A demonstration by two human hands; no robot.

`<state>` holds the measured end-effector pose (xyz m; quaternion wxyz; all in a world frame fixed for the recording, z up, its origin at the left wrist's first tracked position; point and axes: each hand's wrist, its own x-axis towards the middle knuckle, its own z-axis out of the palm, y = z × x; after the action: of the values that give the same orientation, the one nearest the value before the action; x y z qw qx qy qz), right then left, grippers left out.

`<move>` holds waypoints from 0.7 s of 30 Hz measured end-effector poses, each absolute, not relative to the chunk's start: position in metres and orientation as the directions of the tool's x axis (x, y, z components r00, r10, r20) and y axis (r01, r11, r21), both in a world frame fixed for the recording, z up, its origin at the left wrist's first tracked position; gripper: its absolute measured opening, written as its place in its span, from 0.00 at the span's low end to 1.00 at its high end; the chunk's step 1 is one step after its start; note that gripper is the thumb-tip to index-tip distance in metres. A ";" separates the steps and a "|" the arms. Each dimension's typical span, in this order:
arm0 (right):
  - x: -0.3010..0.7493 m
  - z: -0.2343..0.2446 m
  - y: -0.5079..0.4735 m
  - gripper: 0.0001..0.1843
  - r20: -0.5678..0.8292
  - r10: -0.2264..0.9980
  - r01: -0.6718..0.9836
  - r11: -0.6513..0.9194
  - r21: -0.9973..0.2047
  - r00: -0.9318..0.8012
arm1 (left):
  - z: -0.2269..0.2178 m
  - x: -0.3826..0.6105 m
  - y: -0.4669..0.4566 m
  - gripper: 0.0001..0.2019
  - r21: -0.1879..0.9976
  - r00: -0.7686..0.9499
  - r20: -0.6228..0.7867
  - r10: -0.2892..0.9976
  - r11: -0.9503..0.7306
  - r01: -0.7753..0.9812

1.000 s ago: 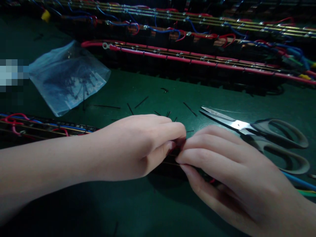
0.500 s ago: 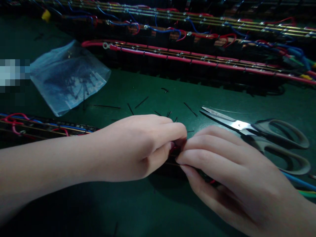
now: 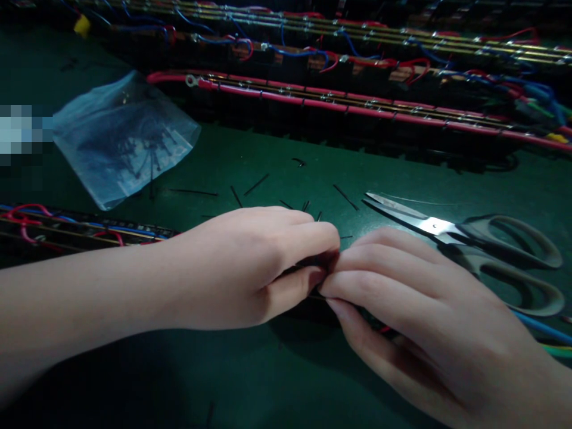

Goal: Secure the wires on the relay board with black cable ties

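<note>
My left hand (image 3: 277,256) is closed, thumb and index finger pinched together over a long wired strip (image 3: 84,233) with brass rails and red and blue wires. My right hand (image 3: 402,304) meets it at the fingertips, its thumb and fingers pinched as well. Whatever sits between the fingertips is hidden by the hands. The strip shows at the left and passes beneath both hands. Scissors (image 3: 433,226) with dark handles lie just beyond my right hand, blades slightly apart. Short black cable tie pieces (image 3: 256,184) are scattered behind my hands.
A clear plastic bag (image 3: 125,137) with black cable ties inside lies at the left. Along the back run more wired strips (image 3: 357,110) with thick red cables and a ring terminal (image 3: 192,81). Blue and green wires (image 3: 543,328) show at the right edge of the green surface (image 3: 214,369).
My left thumb has slid slightly right, closing towards the index fingertip and covering the red bit seen there before. My right hand stays almost still.
</note>
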<state>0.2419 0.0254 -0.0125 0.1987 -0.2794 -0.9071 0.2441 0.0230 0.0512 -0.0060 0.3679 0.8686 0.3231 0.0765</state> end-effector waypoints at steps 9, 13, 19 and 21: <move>0.241 -0.014 0.023 0.07 0.241 0.598 0.409 0.738 -0.537 -0.764 | -0.007 0.024 0.050 0.10 0.660 0.766 -0.102 0.634 -0.533 0.530; 0.241 -0.016 0.025 0.08 0.244 0.603 0.414 0.738 -0.533 -0.760 | -0.008 0.023 0.051 0.10 0.654 0.763 -0.110 0.637 -0.532 0.538; 0.242 -0.017 0.024 0.09 0.258 0.591 0.398 0.747 -0.532 -0.764 | -0.006 0.024 0.051 0.07 0.673 0.780 -0.095 0.618 -0.538 0.508; 0.242 -0.017 0.024 0.10 0.253 0.590 0.399 0.747 -0.532 -0.767 | -0.006 0.023 0.051 0.06 0.678 0.784 -0.088 0.614 -0.540 0.498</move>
<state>0.2421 0.0243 -0.0166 0.2073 -0.2712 -0.9114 0.2300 0.0234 0.0509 -0.0058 0.3589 0.8737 0.3184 0.0806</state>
